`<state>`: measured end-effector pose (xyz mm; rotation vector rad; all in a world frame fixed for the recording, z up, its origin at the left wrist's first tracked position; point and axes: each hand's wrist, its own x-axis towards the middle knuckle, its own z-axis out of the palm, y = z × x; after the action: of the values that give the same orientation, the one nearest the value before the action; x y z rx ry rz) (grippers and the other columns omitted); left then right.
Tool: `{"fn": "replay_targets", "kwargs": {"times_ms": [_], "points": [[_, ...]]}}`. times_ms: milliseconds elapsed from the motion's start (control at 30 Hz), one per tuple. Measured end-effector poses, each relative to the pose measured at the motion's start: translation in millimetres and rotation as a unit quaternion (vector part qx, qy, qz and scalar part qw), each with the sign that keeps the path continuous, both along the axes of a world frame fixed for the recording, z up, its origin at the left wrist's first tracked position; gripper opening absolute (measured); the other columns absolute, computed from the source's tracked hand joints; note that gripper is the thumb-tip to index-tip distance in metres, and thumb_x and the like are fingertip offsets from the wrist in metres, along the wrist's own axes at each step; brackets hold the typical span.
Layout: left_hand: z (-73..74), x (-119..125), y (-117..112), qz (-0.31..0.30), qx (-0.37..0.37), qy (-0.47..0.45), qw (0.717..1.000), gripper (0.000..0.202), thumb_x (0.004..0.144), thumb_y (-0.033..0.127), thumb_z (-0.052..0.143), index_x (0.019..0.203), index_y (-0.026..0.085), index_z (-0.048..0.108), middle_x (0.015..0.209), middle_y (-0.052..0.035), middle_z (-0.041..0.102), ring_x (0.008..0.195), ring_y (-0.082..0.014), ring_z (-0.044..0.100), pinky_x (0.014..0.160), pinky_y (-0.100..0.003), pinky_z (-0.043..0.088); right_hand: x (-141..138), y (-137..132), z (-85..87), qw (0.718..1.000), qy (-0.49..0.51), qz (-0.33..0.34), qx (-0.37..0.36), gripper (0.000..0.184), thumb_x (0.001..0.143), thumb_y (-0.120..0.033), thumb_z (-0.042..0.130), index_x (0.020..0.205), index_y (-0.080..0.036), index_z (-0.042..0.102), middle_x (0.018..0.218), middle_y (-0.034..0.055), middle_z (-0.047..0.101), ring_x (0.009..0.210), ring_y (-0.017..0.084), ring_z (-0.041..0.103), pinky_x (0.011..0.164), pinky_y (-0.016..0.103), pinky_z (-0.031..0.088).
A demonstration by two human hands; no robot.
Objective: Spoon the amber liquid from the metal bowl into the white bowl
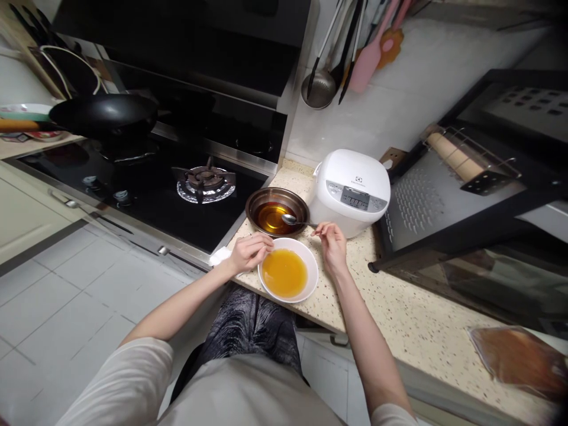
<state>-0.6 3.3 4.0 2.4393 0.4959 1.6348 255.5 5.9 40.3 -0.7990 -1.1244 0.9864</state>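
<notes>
The white bowl (pixel 311 278) holds orange liquid, left hand (pixel 249 252) curled shut at its rim; just behind it the right hand (pixel 332 246) pinches a spoon (pixel 293 220) over the metal bowl's (pixel 254 206) dark liquid.

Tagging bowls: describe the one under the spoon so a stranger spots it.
Find the white rice cooker on the speckled countertop. Just left of it sits the metal bowl, the spoon in the right hand over it. Unlike the white bowl nearer the person, it is dark metal holding amber-brown liquid.
</notes>
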Motion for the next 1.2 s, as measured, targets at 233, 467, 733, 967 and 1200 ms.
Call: {"fn": "replay_targets", "kwargs": {"times_ms": [233,467,733,967,1200], "points": [[0.1,0,0,-0.003,-0.007,-0.003,1.000,0.026,0.099,0.019,0.046,0.090,0.016,0.070,0.088,-0.0090,0.076,0.093,-0.0203,0.073,0.081,-0.035,0.062,-11,9,-15.5,0.999,-0.038,0.029,-0.018,0.042,0.090,-0.058,0.063,0.072,-0.020,0.058,0.081,0.0002,0.058,0.069,0.012,0.059,0.072,0.028,0.049],[2.1,0,-1,-0.001,0.001,0.000,1.000,0.023,0.097,0.014,0.048,0.090,0.015,0.070,0.088,-0.0089,0.076,0.092,-0.0202,0.073,0.081,-0.035,0.062,-16,11,-19.7,0.997,-0.056,0.038,-0.027,0.044,0.089,-0.062,0.061,0.073,-0.021,0.058,0.082,0.0010,0.060,0.064,0.012,0.055,0.065,0.028,0.047],[0.8,0,0,-0.001,-0.001,0.002,1.000,0.024,0.098,0.014,0.047,0.089,0.015,0.069,0.088,-0.0089,0.075,0.093,-0.0203,0.073,0.081,-0.036,0.062,-19,13,-21.7,0.998,-0.025,0.049,-0.035,0.044,0.087,-0.061,0.065,0.072,-0.020,0.058,0.081,0.0006,0.059,0.062,0.011,0.054,0.063,0.027,0.047],[1.4,0,-1,-0.002,0.000,0.003,1.000,0.024,0.097,0.012,0.047,0.089,0.015,0.069,0.088,-0.0089,0.075,0.093,-0.0204,0.073,0.082,-0.035,0.062,-17,11,-24.1,0.995,0.047,0.074,-0.053,0.041,0.085,-0.055,0.071,0.071,-0.020,0.056,0.082,-0.0002,0.058,0.064,0.010,0.056,0.065,0.026,0.048],[0.0,-1,0,-0.005,-0.006,0.006,1.000,0.026,0.099,0.016,0.046,0.091,0.015,0.070,0.089,-0.0093,0.076,0.094,-0.0201,0.073,0.082,-0.035,0.062,-15,10,-20.1,0.993,0.085,0.068,-0.048,0.039,0.086,-0.051,0.071,0.070,-0.020,0.054,0.081,-0.0008,0.058,0.065,0.011,0.057,0.067,0.026,0.049]]}}
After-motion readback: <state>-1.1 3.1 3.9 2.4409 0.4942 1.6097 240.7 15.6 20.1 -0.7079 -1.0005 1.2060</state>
